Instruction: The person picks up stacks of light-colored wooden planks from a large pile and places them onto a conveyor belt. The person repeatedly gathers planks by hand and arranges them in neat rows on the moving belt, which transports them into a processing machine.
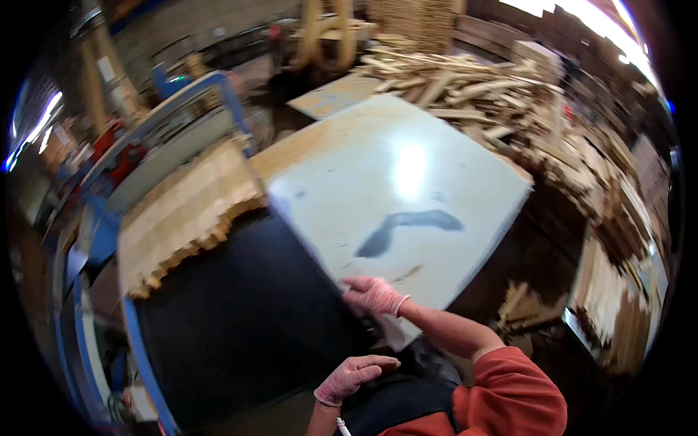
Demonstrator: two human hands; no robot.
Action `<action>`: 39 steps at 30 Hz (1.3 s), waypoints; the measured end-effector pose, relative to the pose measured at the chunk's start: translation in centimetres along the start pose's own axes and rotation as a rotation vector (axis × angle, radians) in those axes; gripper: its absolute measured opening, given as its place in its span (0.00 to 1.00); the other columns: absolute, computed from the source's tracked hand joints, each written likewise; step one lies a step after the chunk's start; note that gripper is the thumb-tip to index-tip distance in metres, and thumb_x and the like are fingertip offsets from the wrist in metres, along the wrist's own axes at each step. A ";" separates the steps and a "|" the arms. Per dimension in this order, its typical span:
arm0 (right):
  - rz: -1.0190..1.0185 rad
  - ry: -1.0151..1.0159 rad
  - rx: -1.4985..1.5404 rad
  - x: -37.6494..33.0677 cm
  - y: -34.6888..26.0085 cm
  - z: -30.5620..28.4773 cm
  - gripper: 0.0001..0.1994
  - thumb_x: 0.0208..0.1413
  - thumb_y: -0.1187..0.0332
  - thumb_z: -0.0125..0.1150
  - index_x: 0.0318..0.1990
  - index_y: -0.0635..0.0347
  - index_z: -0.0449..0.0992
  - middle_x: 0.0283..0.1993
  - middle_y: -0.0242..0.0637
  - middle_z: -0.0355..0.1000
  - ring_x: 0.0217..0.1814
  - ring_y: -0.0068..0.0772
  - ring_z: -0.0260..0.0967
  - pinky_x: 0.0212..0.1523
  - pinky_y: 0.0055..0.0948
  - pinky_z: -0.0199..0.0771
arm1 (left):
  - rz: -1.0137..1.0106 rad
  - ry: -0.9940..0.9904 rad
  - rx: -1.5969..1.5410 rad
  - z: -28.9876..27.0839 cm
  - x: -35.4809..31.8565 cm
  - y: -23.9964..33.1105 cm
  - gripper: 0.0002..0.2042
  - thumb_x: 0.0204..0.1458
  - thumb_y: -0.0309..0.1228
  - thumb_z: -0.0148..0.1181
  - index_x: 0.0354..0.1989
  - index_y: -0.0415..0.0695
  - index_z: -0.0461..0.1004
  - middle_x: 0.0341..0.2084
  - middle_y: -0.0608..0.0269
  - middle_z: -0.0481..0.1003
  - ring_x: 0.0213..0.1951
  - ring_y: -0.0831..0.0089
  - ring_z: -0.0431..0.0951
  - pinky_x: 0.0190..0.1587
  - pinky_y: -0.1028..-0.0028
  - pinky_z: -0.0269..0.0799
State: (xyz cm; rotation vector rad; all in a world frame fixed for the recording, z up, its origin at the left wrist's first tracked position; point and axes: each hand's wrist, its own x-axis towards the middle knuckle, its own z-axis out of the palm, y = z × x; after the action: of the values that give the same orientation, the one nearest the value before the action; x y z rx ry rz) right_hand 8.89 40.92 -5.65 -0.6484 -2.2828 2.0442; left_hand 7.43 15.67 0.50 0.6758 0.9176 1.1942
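Observation:
My right hand (374, 294), in a pink-and-white knitted glove, reaches over the near corner of a pale, glossy tabletop (342, 203), where it meets a black flat surface (240, 320). Its fingers stretch out to the left with nothing seen in them; whether they touch the edge I cannot tell. Lower down, my left hand (352, 379) wears a similar glove and hovers before my dark apron (392, 400). Its fingers are extended to the right, and no object shows in its grasp. A row of wooden strips (193, 211) with a jagged near edge lies across the black surface's far end.
A blue metal frame (138, 349) borders the black surface on the left. Beyond the tabletop rises a big heap of loose wooden strips (480, 91). Stacked strips (607, 298) stand at the right, with scraps (527, 305) nearby. A dark smear (407, 225) marks the tabletop.

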 end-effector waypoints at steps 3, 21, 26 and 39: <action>-0.111 0.121 -0.055 -7.1 2.6 -2.8 0.23 0.68 0.60 0.65 0.68 0.55 0.76 0.41 0.32 0.82 0.44 0.24 0.77 0.49 0.29 0.81 | -0.187 -0.052 -0.009 4.3 4.9 0.6 0.23 0.67 0.34 0.57 0.64 0.28 0.75 0.60 0.48 0.79 0.63 0.62 0.78 0.70 0.65 0.67; 0.516 1.181 1.327 -46.8 36.4 -31.8 0.06 0.65 0.68 0.60 0.35 0.55 0.70 0.23 0.26 0.63 0.18 0.21 0.57 0.17 0.25 0.57 | -0.565 -0.342 0.273 26.6 47.7 -8.6 0.21 0.69 0.30 0.59 0.65 0.30 0.73 0.59 0.49 0.79 0.61 0.64 0.79 0.69 0.67 0.71; 0.602 1.307 1.408 -47.4 40.1 -35.5 0.13 0.64 0.70 0.58 0.27 0.51 0.63 0.19 0.26 0.55 0.17 0.24 0.52 0.19 0.30 0.53 | -0.546 -0.496 0.545 28.5 58.4 -10.4 0.22 0.68 0.36 0.63 0.66 0.37 0.75 0.58 0.58 0.81 0.59 0.74 0.78 0.65 0.75 0.70; 0.599 1.129 0.560 -48.6 52.4 -61.1 0.14 0.66 0.60 0.61 0.31 0.58 0.72 0.29 0.45 0.74 0.29 0.49 0.72 0.31 0.43 0.72 | -0.361 -0.572 0.721 35.3 93.7 -7.7 0.26 0.64 0.45 0.63 0.64 0.38 0.77 0.58 0.51 0.81 0.61 0.64 0.80 0.65 0.70 0.71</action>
State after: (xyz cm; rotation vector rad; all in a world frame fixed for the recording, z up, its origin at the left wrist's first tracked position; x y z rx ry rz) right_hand 85.73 87.24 -33.71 -1.8941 -0.8974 1.5799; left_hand 51.40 105.28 -10.83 1.2813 0.9127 0.2822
